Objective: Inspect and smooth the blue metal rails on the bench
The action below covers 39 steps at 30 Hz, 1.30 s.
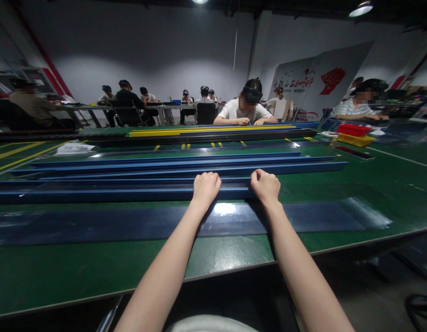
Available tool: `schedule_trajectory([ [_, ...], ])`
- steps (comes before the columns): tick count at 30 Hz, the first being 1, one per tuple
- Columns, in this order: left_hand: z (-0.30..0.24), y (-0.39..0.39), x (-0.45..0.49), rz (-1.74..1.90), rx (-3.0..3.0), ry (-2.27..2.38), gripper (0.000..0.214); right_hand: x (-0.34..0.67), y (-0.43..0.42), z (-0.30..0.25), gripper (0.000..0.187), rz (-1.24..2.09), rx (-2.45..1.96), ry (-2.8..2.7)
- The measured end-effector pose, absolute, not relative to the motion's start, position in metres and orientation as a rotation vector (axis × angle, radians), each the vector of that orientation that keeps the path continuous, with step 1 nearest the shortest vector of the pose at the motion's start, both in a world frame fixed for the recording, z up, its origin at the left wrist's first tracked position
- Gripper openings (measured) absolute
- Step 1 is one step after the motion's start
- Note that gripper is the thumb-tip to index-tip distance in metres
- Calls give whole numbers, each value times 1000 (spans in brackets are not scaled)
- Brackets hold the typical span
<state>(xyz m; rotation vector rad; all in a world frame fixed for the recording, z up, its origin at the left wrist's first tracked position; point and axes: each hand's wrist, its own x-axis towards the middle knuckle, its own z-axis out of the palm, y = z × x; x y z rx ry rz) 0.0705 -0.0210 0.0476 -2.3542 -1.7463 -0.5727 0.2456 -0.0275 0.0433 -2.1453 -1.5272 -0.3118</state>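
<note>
Squarely at 12 o'clock from the person, the nearest blue rail (96, 193) lies flat on the green bench (96, 272). Its long axis runs straight across the view from 9 o'clock to 3 o'clock. Both hands are clenched on it: the left hand (206, 186) and the right hand (266, 186) sit side by side with a short gap between them, fingers curled over the rail's near wall and knuckles up. The grip is far from centred. The right hand sits at what looks like the rail's 3 o'clock end, with bare green bench beyond it, and nearly all of the rail's length stretches from the left hand toward 9 o'clock and past the picture's edge. So the left hand is nearer the bulk of the rail and the right hand nearer its tip. Just on the person's side of the rail, at 6 o'clock from the hands, a dark strip (96, 226) lies parallel to it, glossy where the lamp reflects. Toward 12 o'clock, other blue rails (165, 165) lie on the same axis, then a yellow rail (213, 130), with a seated person (246, 110) behind it. A red tray (353, 130) sits well apart at 2 o'clock.
</note>
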Motion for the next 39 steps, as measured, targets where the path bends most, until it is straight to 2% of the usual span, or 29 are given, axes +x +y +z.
schedule_trajectory([
  [18,46,-22,70,-511,-2238,-1870,32,242,-29,41,32,-314,-2014,-1704],
  [29,37,-25,81,-595,-2576,-1452,28,240,-30,44,33,-267,-2015,-1712],
  [39,43,-25,78,-564,-2533,-1537,31,245,-29,44,35,-281,-2109,-1553],
])
